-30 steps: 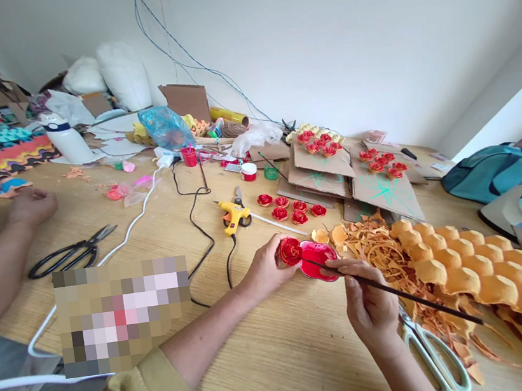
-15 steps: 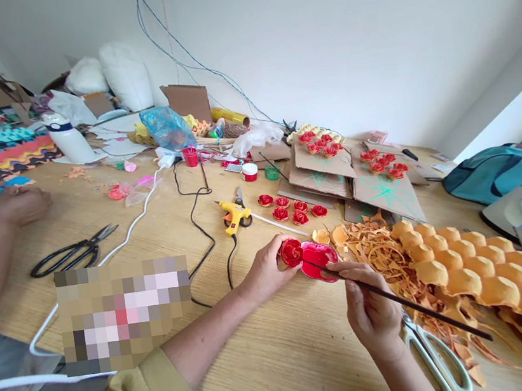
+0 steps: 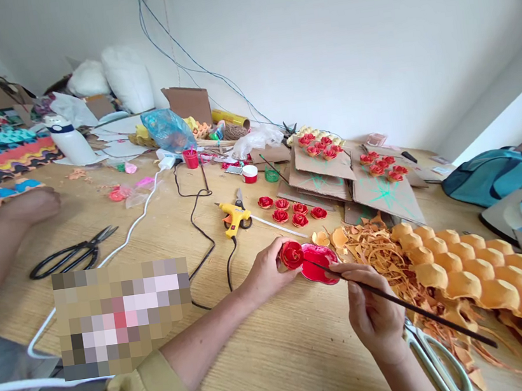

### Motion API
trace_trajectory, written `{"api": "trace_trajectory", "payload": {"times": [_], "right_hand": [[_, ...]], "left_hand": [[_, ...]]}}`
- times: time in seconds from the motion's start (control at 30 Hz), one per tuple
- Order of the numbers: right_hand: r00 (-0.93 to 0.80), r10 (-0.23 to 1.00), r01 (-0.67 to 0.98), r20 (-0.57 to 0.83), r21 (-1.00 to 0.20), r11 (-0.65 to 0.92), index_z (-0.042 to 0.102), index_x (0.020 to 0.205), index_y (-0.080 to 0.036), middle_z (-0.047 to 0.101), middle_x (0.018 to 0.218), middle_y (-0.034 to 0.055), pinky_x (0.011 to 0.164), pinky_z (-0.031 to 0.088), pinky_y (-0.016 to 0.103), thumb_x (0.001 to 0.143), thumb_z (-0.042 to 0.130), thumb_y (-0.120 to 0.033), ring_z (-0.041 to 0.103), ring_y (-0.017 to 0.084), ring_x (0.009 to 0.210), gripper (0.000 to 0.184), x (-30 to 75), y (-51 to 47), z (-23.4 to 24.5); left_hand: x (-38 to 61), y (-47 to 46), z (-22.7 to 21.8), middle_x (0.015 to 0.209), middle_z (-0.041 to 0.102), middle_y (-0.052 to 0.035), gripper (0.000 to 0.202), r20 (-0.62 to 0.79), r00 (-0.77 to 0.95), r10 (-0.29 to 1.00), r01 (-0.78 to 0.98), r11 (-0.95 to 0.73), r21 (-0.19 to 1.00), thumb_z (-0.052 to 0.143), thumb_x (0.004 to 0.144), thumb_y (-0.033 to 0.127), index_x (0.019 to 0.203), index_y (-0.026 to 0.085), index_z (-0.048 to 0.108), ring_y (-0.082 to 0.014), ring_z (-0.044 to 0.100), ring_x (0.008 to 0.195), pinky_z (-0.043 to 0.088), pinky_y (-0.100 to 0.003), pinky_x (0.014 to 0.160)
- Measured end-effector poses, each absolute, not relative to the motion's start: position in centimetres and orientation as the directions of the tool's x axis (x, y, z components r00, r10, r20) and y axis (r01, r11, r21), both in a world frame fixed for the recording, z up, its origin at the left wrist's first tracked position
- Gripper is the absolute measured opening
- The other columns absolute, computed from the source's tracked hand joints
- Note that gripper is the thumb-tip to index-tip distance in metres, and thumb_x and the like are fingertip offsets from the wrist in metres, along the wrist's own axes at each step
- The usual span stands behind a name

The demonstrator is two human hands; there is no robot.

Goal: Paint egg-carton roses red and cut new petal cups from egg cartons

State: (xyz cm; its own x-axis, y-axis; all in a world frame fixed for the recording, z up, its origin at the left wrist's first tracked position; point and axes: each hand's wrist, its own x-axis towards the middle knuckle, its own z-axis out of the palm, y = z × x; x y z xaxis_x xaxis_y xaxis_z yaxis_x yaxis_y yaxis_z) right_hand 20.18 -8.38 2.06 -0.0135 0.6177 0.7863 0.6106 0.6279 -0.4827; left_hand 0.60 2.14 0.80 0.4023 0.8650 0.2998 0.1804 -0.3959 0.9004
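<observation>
Near the lower middle of the frame a small red paper rose is gripped in the fingers of the left hand, just above the wooden worktop. Directly to the right of the rose, touching it or almost so, a shallow dish of red paint is seen. A thin dark brush is pinched in the right hand, with its tip laid over the dish and its long handle pointing to the lower right of the frame. Compared with the pictures of a second ago, very little is changed: the rose, the dish and both hands are found in nearly the same places, and only the brush handle is lowered slightly. From this it is judged that the brush is being loaded with paint, or held ready, and that the painting of this rose is not finished. Above the hands, five red roses are laid in a group beside a yellow glue gun. Orange egg-carton pieces and cut scraps are spread at the right, and white-handled scissors lie partly under the right wrist. At the far left, the hand of another person rests on the worktop near black scissors
</observation>
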Motion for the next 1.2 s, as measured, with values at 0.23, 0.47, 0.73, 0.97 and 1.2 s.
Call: {"api": "trace_trajectory", "payload": {"times": [0.23, 0.47, 0.73, 0.97, 1.2], "right_hand": [[0.158, 0.584, 0.516, 0.796, -0.571, 0.638, 0.062, 0.112, -0.023, 0.073, 0.111, 0.0094, 0.09, 0.06, 0.046, 0.103, 0.05, -0.015, 0.072, 0.023, 0.104, 0.017, 20.0, -8.1, 2.2], [0.191, 0.639, 0.475, 0.745, -0.64, 0.605, 0.062, 0.111, -0.024, 0.073, 0.111, 0.0079, 0.094, 0.058, 0.044, 0.105, 0.05, -0.017, 0.071, 0.022, 0.105, 0.015, 19.5, -7.9, 2.0], [0.199, 0.633, 0.53, 0.748, -0.626, 0.573, 0.065, 0.111, -0.024, 0.074, 0.108, 0.0069, 0.089, 0.06, 0.04, 0.104, 0.052, -0.02, 0.073, 0.022, 0.103, 0.015, 19.4, -7.6, 2.1], [0.27, 0.534, 0.572, 0.801, -0.58, 0.58, 0.067, 0.11, -0.023, 0.076, 0.106, 0.0068, 0.087, 0.06, 0.039, 0.103, 0.053, -0.019, 0.075, 0.022, 0.099, 0.016, 20.6, -7.1, 2.5], [0.279, 0.573, 0.533, 0.77, -0.621, 0.575, 0.068, 0.106, -0.022, 0.076, 0.102, 0.0071, 0.084, 0.061, 0.038, 0.104, 0.054, -0.022, 0.076, 0.021, 0.094, 0.014, 21.0, -7.0, 2.7]], "left_hand": [[0.7, 2.0, 1.2, 0.113, 0.075, -0.0069, 0.043, 0.225, 0.546, 0.807, 0.044, -0.296, 0.954, 0.083, 0.078, 0.026, 0.116, 0.018, 0.064, -0.022, 0.07, 0.102, 0.054, -0.03, 0.089], [0.8, 1.9, 0.9, 0.12, 0.074, -0.0106, 0.049, 0.212, 0.601, 0.771, -0.027, -0.245, 0.969, 0.083, 0.079, 0.031, 0.121, 0.017, 0.063, -0.0249, 0.069, 0.108, 0.054, -0.034, 0.093], [0.9, 2.0, 0.3, 0.118, 0.073, -0.0091, 0.051, 0.187, 0.621, 0.761, -0.032, -0.213, 0.977, 0.083, 0.078, 0.031, 0.122, 0.017, 0.061, -0.0241, 0.069, 0.106, 0.054, -0.034, 0.092], [0.2, 3.2, 0.3, 0.108, 0.072, -0.0082, 0.043, 0.196, 0.48, 0.855, 0.041, -0.245, 0.969, 0.083, 0.075, 0.029, 0.11, 0.016, 0.061, -0.0258, 0.066, 0.104, 0.053, -0.036, 0.094], [-1.5, 6.1, -0.1, 0.113, 0.07, -0.0074, 0.045, 0.189, 0.36, 0.914, 0.12, -0.246, 0.962, 0.075, 0.077, 0.031, 0.117, 0.019, 0.059, -0.0254, 0.067, 0.108, 0.054, -0.039, 0.1]]}}
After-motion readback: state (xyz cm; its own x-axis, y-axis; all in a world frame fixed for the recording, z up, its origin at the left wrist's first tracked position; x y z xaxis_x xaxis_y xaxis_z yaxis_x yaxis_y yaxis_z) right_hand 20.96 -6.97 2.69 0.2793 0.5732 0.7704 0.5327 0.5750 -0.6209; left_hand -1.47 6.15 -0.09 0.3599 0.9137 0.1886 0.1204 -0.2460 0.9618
